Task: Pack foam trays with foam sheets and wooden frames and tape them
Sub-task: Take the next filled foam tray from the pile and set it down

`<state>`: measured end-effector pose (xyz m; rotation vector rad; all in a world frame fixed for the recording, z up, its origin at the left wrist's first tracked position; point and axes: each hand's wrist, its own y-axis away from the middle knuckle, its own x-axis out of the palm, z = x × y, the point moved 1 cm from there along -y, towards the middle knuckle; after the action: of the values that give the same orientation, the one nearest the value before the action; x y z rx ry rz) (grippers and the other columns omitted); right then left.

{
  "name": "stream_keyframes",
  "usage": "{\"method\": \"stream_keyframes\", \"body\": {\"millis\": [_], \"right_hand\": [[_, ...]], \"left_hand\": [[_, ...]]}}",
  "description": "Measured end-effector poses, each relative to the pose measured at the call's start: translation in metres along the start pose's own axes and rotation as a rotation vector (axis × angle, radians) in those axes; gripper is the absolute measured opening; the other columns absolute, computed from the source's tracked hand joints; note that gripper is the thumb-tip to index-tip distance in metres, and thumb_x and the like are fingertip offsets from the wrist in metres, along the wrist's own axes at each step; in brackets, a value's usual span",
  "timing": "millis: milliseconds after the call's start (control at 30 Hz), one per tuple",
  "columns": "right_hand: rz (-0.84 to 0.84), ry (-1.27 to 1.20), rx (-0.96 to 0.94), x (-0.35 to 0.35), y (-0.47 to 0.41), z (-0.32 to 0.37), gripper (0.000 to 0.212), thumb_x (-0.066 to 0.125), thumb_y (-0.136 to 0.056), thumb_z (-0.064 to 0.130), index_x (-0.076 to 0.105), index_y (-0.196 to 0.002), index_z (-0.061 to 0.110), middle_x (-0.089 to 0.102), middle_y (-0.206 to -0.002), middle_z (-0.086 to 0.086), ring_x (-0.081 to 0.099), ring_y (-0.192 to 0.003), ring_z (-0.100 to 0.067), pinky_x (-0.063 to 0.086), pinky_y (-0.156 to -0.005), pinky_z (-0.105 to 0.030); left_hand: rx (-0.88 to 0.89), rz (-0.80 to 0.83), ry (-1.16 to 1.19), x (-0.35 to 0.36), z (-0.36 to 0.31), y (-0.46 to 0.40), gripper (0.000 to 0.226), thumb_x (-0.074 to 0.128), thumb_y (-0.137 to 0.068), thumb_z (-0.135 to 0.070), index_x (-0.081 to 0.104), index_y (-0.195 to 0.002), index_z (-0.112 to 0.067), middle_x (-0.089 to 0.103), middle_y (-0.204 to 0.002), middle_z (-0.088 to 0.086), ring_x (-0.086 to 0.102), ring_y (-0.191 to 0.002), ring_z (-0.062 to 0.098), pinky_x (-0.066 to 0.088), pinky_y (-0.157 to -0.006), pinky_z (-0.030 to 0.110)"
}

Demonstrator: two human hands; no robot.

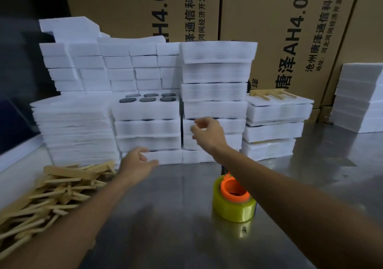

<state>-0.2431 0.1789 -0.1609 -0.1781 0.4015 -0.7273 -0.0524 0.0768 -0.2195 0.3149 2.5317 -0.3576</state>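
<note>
Currently between packs: both hands reaching, nothing held.
Left hand [137,159] and right hand [206,133], fingers loosely spread, before the stacked foam trays [147,111] (top one shows dark discs). Taped packs [277,111] sit right; foam sheets [72,127], wooden frames [58,186] and tape roll [235,200] wait, so much remains.

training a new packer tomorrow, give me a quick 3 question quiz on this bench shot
1. True or false: the tape roll stands on the metal table, untouched by either hand.
2. Which side of the table holds the wooden frame pile? A left, B right.
3. How many dark discs show in the open foam tray?

Key: 1 true; 2 A; 3 six. The left hand and right hand hold nothing.
</note>
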Motion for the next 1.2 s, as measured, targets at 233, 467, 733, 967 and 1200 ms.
{"method": "stream_keyframes", "body": {"millis": [233,467,733,967,1200], "right_hand": [[-0.233,-0.100,-0.228,0.030,-0.015,0.049,0.026,0.059,-0.093,0.023,0.054,-0.119,0.021,0.063,-0.101,0.009,0.066,-0.091,-0.020,0.056,-0.086,-0.046],[-0.628,-0.680,0.023,-0.037,-0.061,0.092,0.043,0.063,-0.089,0.047,0.038,-0.116,0.026,0.053,-0.128,-0.008,0.064,-0.102,-0.029,0.055,-0.093,-0.051],[-0.517,-0.589,0.023,-0.101,-0.096,0.103,0.093,0.067,-0.089,0.040,0.006,-0.159,0.032,0.035,-0.155,-0.005,0.071,-0.094,-0.023,0.062,-0.060,-0.029],[-0.372,-0.480,0.039,-0.113,-0.110,0.095,0.089,0.067,-0.091,0.034,0.010,-0.160,0.030,0.031,-0.158,-0.008,0.070,-0.091,-0.023,0.060,-0.058,-0.028],[-0.249,-0.447,0.080,-0.131,-0.125,0.091,0.084,0.068,-0.091,0.040,0.020,-0.158,0.023,0.033,-0.157,-0.012,0.070,-0.091,-0.026,0.063,-0.069,-0.034]], "left_hand": [[0.115,-0.209,0.101,-0.061,-0.032,-0.045,0.053,0.073,-0.086,-0.025,0.048,-0.133,-0.019,0.055,-0.121,0.003,0.050,-0.095,0.017,0.040,-0.071,0.024],[0.310,-0.047,0.270,-0.053,-0.122,-0.058,0.054,0.072,-0.085,-0.031,0.048,-0.133,-0.030,0.058,-0.118,0.000,0.063,-0.100,0.024,0.051,-0.072,0.031],[0.291,0.184,0.250,-0.037,-0.219,-0.063,0.093,0.072,-0.084,-0.035,0.010,-0.153,-0.044,0.039,-0.146,-0.005,0.056,-0.112,0.021,0.060,-0.069,0.031],[0.226,0.361,0.252,-0.025,-0.241,-0.070,0.096,0.070,-0.085,-0.029,0.004,-0.155,-0.032,0.038,-0.138,0.001,0.061,-0.101,0.023,0.060,-0.062,0.033],[0.175,0.329,0.407,-0.018,-0.244,-0.079,0.090,0.068,-0.083,-0.021,0.013,-0.154,-0.029,0.037,-0.121,-0.001,0.063,-0.099,0.024,0.060,-0.063,0.031]]}}
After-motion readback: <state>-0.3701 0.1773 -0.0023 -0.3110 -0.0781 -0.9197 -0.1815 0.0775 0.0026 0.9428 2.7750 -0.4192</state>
